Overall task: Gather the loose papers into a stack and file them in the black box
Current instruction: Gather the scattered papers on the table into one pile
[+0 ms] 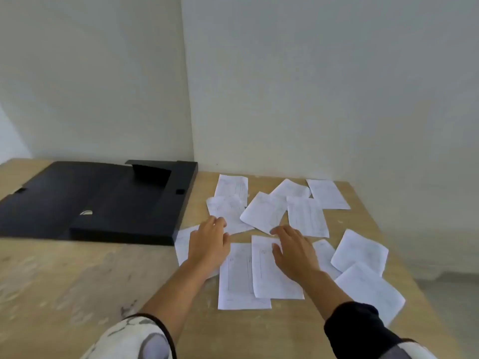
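Several loose white papers (pixel 305 216) lie scattered flat across the right half of the wooden table, some overlapping. A black box (pixel 108 203) lies opened out flat at the back left, its lid spread toward the left. My left hand (pixel 208 243) hovers palm down over a sheet beside the box's near right corner, fingers slightly apart. My right hand (pixel 294 251) hovers palm down over two overlapping printed sheets (pixel 243 278) near the middle, fingers spread. Neither hand holds anything.
The wooden table (pixel 77 281) stands in a corner of white walls (pixel 311 86). Its right edge runs diagonally past the outermost papers, with grey floor (pixel 453 294) beyond. Bare tabletop lies in front of the box.
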`<state>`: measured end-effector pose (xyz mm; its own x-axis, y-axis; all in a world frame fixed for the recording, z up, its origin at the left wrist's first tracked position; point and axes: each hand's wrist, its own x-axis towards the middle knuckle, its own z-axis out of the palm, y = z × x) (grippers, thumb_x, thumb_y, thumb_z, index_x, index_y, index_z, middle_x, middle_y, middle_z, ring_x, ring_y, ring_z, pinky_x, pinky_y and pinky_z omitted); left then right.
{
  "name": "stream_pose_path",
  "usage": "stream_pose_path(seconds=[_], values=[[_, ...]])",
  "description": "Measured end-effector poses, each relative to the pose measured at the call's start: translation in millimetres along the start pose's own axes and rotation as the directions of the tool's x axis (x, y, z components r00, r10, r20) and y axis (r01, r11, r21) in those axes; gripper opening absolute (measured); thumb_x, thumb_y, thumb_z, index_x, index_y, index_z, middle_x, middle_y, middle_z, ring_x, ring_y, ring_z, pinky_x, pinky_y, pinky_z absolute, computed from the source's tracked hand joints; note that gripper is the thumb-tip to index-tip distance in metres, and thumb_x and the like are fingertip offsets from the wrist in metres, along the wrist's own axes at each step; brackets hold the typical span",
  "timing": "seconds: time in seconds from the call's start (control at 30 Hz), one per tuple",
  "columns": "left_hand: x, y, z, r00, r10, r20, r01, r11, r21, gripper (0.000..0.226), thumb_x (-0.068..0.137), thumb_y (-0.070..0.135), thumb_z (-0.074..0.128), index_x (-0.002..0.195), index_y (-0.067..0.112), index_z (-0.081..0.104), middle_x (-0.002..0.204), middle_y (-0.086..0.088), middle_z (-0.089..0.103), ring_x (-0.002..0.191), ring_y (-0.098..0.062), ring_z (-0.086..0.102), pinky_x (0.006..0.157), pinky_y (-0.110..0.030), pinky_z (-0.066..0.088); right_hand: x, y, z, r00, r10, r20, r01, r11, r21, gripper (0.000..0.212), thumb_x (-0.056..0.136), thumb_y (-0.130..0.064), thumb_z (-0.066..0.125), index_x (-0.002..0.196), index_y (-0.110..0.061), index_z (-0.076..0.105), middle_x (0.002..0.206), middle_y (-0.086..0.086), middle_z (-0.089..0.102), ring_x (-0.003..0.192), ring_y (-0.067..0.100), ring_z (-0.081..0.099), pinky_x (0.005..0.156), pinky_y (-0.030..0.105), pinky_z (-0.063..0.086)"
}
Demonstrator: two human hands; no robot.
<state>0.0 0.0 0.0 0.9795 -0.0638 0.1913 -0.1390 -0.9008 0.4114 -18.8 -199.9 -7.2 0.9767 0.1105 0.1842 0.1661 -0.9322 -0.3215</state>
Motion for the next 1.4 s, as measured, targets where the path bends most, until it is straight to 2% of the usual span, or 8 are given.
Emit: stream_pose_path(seconds=[0.13,0.33,0.47,0.67,0.77,0.9,1.27,1.4], values=[[-12,-6,16,0.992,-0.068,0.107,0.065,0.997,0.031,0.024,0.092,0.028,0.041,0.111,0.017,0.050,0.120,-0.002,0.054,0.102,-0.019,0.052,0.085,-0.035,0.046,-11,11,14,0.985,0.012,0.175,-0.008,1.000,-0.022,0.039,0.085,-0.040,0.050,0.122,-0.027,0.045,0.131,-0.008,0.048,0.123,0.015,0.043,0.104,0.035,0.033],[-17,-6,24,0.996,-0.072,0.045,0.073,0.997,-0.028,0.031,0.093,0.036,0.036,0.113,0.015,0.047,0.117,-0.004,0.055,0.102,-0.019,0.051,0.088,-0.033,0.045,-9,-5,23,0.980,-0.015,0.198,0.024,0.999,-0.041,0.072,0.075,-0.065,0.046,0.135,-0.028,0.029,0.144,-0.004,0.033,0.138,0.020,0.022,0.114,0.043,0.018],[-30,-12,28,0.999,-0.035,-0.014,0.034,0.997,-0.070,0.036,0.091,0.039,0.042,0.119,0.017,0.043,0.123,-0.003,0.054,0.109,-0.019,0.048,0.091,-0.031,0.043,-9,-18,31,0.991,-0.001,0.134,0.009,0.998,-0.059,0.072,0.073,-0.070,0.043,0.128,-0.023,0.037,0.130,0.000,0.044,0.123,0.020,0.038,0.107,0.039,0.027],[-40,-21,33,0.999,-0.040,0.006,0.040,0.986,-0.164,0.051,0.081,0.038,0.058,0.125,0.022,0.038,0.131,0.002,0.045,0.116,-0.017,0.037,0.096,-0.027,0.029,-8,-26,28,0.990,0.000,0.141,-0.027,0.981,0.190,0.064,0.079,-0.047,0.061,0.131,-0.019,0.037,0.128,0.004,0.045,0.117,0.021,0.044,0.096,0.032,0.039],[-41,-18,35,0.988,-0.149,-0.028,0.130,0.929,-0.346,0.050,0.078,0.024,0.065,0.122,0.019,0.042,0.124,0.000,0.048,0.113,-0.017,0.039,0.094,-0.026,0.032,-8,-35,27,0.989,0.073,0.129,-0.122,0.893,0.434,0.057,0.080,-0.019,0.066,0.130,-0.016,0.038,0.127,0.007,0.047,0.112,0.021,0.051,0.092,0.028,0.044],[-36,-12,34,0.978,-0.210,0.015,0.192,0.858,-0.477,0.052,0.078,0.011,0.065,0.122,0.022,0.040,0.114,0.000,0.049,0.103,-0.011,0.042,0.085,-0.019,0.039,-5,-39,21,0.943,0.219,0.251,-0.331,0.709,0.623,0.061,0.081,-0.008,0.065,0.133,-0.016,0.035,0.122,0.005,0.057,0.100,0.017,0.059,0.089,0.037,0.052],[-17,-11,16,0.973,-0.223,-0.063,0.132,0.757,-0.640,0.049,0.081,0.001,0.058,0.121,0.022,0.040,0.104,-0.003,0.062,0.095,-0.014,0.059,0.067,-0.007,0.048,17,-42,15,0.856,0.194,0.479,-0.492,0.590,0.640,0.025,0.076,-0.005,0.068,0.100,-0.011,0.068,0.101,0.006,0.071,0.092,0.022,0.067,0.087,0.043,0.055],[-27,-17,14,0.972,-0.211,-0.099,0.150,0.892,-0.426,0.041,0.086,0.008,0.053,0.126,0.013,0.042,0.121,-0.006,0.056,0.109,-0.019,0.050,0.090,-0.024,0.044,33,-36,12,0.865,0.267,0.424,-0.493,0.609,0.622,0.031,0.073,-0.001,0.062,0.104,-0.004,0.063,0.104,0.015,0.066,0.097,0.032,0.062,0.087,0.048,0.053]])
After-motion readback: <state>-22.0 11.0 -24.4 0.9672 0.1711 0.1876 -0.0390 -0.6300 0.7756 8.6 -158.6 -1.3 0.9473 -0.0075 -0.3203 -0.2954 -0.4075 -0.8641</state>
